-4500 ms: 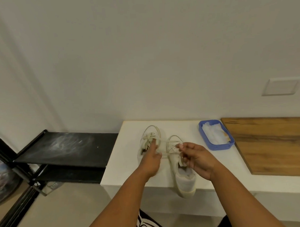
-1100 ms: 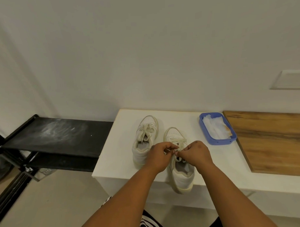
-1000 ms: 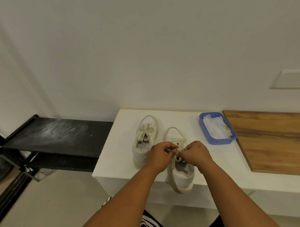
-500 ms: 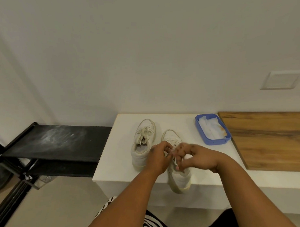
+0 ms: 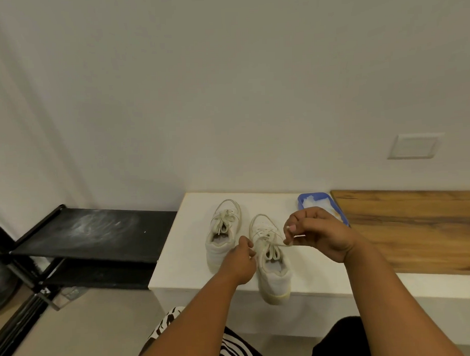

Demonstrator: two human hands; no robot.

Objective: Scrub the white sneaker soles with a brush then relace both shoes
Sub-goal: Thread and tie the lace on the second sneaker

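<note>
Sneakers side by side on the white bench (image 5: 178,259), toes pointing to twelve o'clock, seen from the head camera. Left sneaker (image 5: 223,235) sits flat with its lace in a loose bow over the tongue. Right sneaker (image 5: 271,259) lies just beside it at three o'clock, its heel hanging over the bench's near edge.

Left hand (image 5: 239,260) is curled at the nine o'clock side of the right sneaker, fingertips pinching the lace (image 5: 273,243) where it crosses the upper eyelets. Right hand (image 5: 318,233) is raised at two o'clock from that shoe, fingers bent, thumb and forefinger pinching the other lace end, and the strand runs taut from those fingertips down to the tongue. Both hands are gripping lace, then, one on each side of the shoe, apart from each other.

Blue tray (image 5: 341,216) sits at one o'clock from the right sneaker, partly behind the right hand, with something white inside; what it is I cannot tell. Wooden board (image 5: 416,224) lies on the bench at three o'clock, just beside the tray. Black shelf (image 5: 97,233) stands off at nine o'clock, its top dusted with pale smears. A wall plate (image 5: 414,146) shows at two o'clock on the wall.
</note>
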